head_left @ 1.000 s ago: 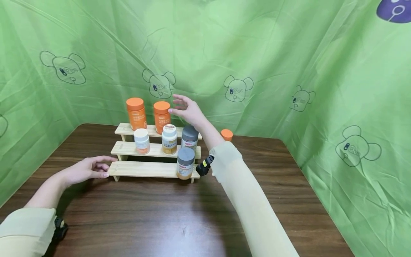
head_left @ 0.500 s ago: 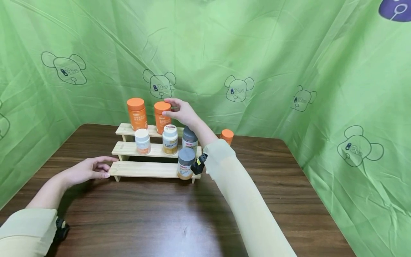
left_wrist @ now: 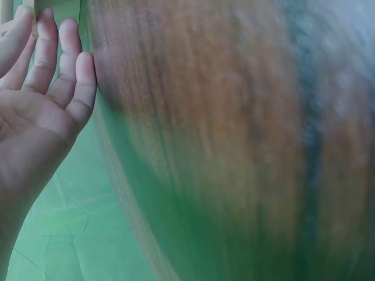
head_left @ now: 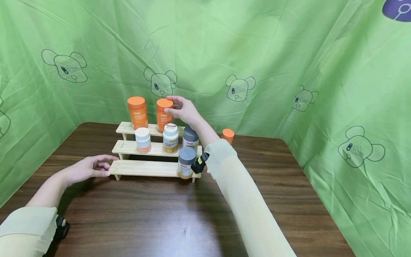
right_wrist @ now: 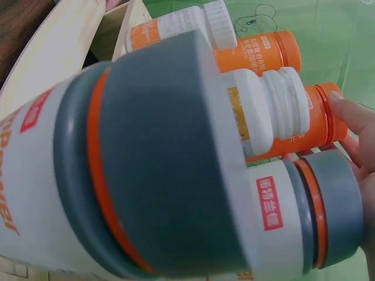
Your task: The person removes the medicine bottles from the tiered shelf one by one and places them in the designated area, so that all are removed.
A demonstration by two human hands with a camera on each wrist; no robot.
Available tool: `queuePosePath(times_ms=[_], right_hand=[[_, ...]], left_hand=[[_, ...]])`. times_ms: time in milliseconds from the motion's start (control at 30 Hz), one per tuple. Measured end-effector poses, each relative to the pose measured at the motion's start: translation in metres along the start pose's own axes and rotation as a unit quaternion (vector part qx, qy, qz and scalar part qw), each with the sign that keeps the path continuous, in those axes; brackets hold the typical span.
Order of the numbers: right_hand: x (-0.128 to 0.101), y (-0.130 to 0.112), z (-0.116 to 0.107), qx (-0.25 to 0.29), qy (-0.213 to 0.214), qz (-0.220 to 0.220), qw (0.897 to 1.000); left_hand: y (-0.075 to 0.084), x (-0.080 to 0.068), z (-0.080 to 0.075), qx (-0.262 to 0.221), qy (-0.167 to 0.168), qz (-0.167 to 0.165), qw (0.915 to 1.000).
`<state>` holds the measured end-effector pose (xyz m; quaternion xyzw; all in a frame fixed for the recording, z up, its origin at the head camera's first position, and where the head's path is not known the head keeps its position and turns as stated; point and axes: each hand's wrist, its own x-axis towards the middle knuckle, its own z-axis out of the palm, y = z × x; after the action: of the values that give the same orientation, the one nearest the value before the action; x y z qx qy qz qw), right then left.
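A three-tier wooden display rack [head_left: 144, 168] stands on the table with bottles on its steps. My right hand [head_left: 186, 112] pinches the upper part of an orange bottle [head_left: 165, 117] on the top step, thumb in front and fingers behind. In the right wrist view, the thumb lies on that bottle's orange cap [right_wrist: 335, 114]. My left hand [head_left: 84, 169] grips the left end of the lowest step between thumb and fingers. In the left wrist view, the left hand [left_wrist: 41, 105] is at a sliver of the wood, most of the rack being out of frame.
Another orange bottle [head_left: 138, 114] stands left on the top step. The middle step bears two white bottles [head_left: 142, 141] and a grey-capped bottle [head_left: 191, 137]; a second grey-capped jar [head_left: 186, 164] sits on the lowest step. Behind the right forearm stands an orange-capped bottle [head_left: 228, 135]. Green cloth [head_left: 273, 53] surrounds the table.
My right hand has moved left onto the orange bottle and taken hold of it. The bottle has shifted very slightly to the right. My left hand stays at the rack.
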<state>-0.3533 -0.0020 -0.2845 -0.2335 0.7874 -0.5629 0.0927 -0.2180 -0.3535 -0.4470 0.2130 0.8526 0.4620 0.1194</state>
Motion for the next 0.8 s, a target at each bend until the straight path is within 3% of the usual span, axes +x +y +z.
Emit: queuePosePath(times_ms=[433, 700, 800], right_hand=[[-0.013, -0.016, -0.028, 0.043, 0.030, -0.011, 0.999], [-0.040, -0.037, -0.051, 0.064, 0.039, -0.015, 0.997], [-0.044, -0.033, -0.061, 0.068, 0.047, -0.022, 0.996]], left_hand=[[0.001, -0.001, -0.002, 0.011, 0.007, 0.001, 0.9999], [-0.001, -0.001, -0.002, 0.007, 0.003, 0.002, 1.0000], [-0.002, 0.000, 0.000, 0.002, 0.000, 0.007, 1.0000]])
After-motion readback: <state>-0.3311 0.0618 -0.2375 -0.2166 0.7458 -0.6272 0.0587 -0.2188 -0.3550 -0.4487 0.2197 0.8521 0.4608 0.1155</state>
